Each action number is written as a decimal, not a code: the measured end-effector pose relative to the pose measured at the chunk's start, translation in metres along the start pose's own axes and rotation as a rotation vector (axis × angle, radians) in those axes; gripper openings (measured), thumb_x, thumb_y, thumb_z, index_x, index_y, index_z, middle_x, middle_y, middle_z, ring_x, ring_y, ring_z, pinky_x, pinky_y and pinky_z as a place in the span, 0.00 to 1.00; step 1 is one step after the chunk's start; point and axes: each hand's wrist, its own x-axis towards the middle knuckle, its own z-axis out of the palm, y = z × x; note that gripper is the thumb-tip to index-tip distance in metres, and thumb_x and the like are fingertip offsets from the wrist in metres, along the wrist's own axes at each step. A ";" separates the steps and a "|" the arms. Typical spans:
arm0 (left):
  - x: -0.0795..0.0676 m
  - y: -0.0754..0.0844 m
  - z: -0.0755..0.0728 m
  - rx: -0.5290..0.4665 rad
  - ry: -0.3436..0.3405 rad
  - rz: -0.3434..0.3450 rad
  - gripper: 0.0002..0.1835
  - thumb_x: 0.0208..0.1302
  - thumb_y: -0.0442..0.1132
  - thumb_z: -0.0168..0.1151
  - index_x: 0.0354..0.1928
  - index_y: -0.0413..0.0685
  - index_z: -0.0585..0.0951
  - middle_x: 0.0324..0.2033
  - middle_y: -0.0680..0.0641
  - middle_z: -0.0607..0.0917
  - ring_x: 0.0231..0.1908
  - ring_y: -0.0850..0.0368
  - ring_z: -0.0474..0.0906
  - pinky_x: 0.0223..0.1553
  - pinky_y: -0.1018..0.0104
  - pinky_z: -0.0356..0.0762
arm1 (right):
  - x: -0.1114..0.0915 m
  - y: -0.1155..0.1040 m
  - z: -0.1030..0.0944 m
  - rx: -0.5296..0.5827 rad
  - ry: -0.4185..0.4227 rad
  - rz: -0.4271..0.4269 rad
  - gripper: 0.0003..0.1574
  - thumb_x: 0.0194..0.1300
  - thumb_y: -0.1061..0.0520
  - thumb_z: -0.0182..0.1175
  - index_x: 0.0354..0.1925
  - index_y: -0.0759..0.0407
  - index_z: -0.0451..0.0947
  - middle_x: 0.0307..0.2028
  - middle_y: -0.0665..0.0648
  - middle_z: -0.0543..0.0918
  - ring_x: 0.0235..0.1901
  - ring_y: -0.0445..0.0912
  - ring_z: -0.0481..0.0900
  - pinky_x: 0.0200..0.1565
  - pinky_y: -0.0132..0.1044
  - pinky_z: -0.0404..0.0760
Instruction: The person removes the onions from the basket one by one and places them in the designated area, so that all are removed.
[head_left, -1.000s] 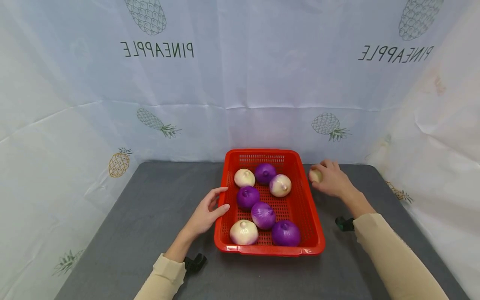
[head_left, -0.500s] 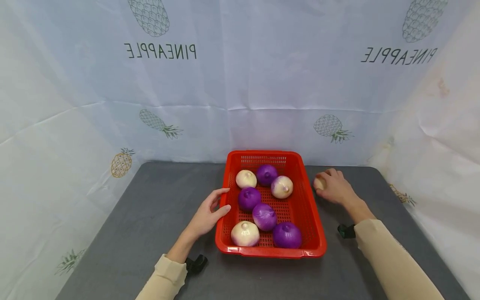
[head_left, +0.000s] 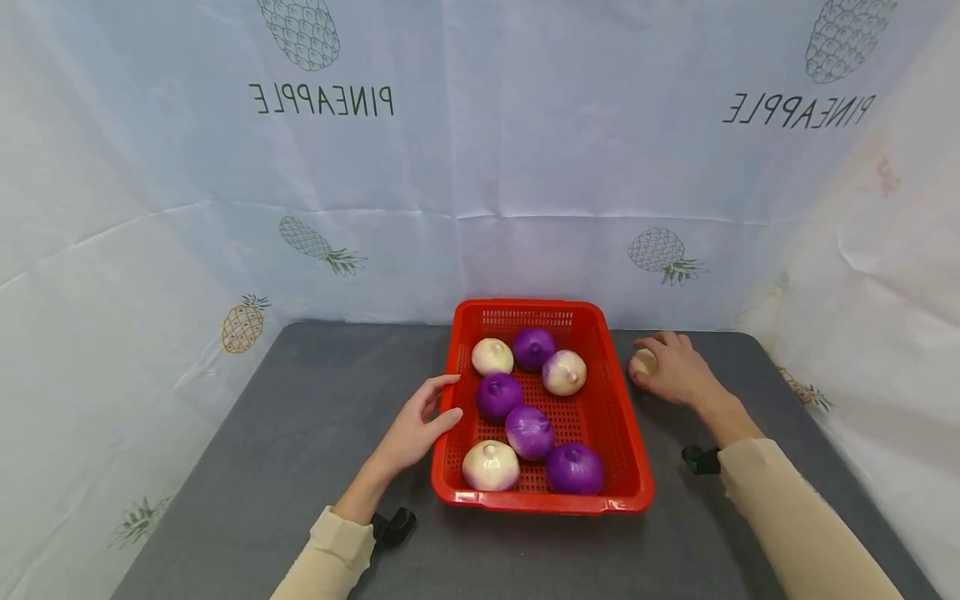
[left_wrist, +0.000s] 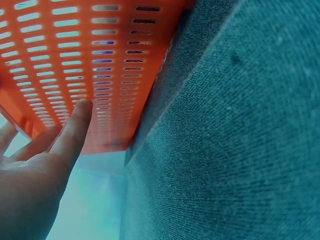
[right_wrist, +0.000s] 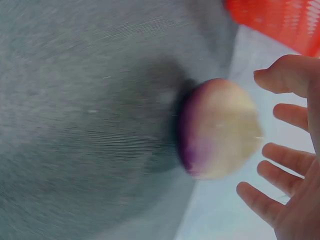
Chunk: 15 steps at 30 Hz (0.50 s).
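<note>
A red plastic basket with slotted walls stands on the dark table, holding several onions, some purple and some white with purple. My left hand is at its left side, fingers extended, thumb and fingertips right at the rim. In the left wrist view, one straight finger lies along the slotted outer wall. Right of the basket, a white-and-purple onion sits on the table. Beside it is my right hand; the right wrist view shows its fingers spread and apart from the onion.
A white curtain printed with pineapples hangs close behind the table's far edge and along both sides. Grey table surface lies to the left of the basket. Black wrist straps sit at both sleeves.
My right hand, earlier around the onion near the basket's right wall, has moved slightly right with it, and its fingers are now off it. My left hand stays at the basket.
</note>
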 end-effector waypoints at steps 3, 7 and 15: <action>0.000 0.001 0.000 0.014 0.007 0.003 0.30 0.71 0.38 0.63 0.72 0.43 0.67 0.66 0.35 0.72 0.63 0.37 0.73 0.53 0.50 0.82 | -0.001 -0.005 -0.012 0.022 0.003 -0.017 0.33 0.67 0.51 0.61 0.65 0.64 0.74 0.62 0.74 0.68 0.60 0.71 0.62 0.54 0.73 0.70; 0.000 0.002 -0.001 0.033 0.016 0.006 0.30 0.70 0.38 0.64 0.71 0.44 0.68 0.66 0.37 0.73 0.63 0.38 0.74 0.54 0.50 0.82 | -0.003 -0.014 -0.031 0.062 0.026 -0.033 0.32 0.69 0.52 0.60 0.66 0.64 0.72 0.64 0.74 0.66 0.62 0.72 0.61 0.54 0.75 0.69; 0.001 0.002 0.000 0.030 0.009 0.003 0.30 0.70 0.38 0.64 0.72 0.43 0.68 0.66 0.36 0.73 0.63 0.38 0.73 0.54 0.49 0.82 | -0.015 -0.032 -0.053 0.086 0.053 -0.096 0.31 0.70 0.52 0.61 0.67 0.64 0.72 0.64 0.73 0.67 0.62 0.71 0.62 0.54 0.75 0.69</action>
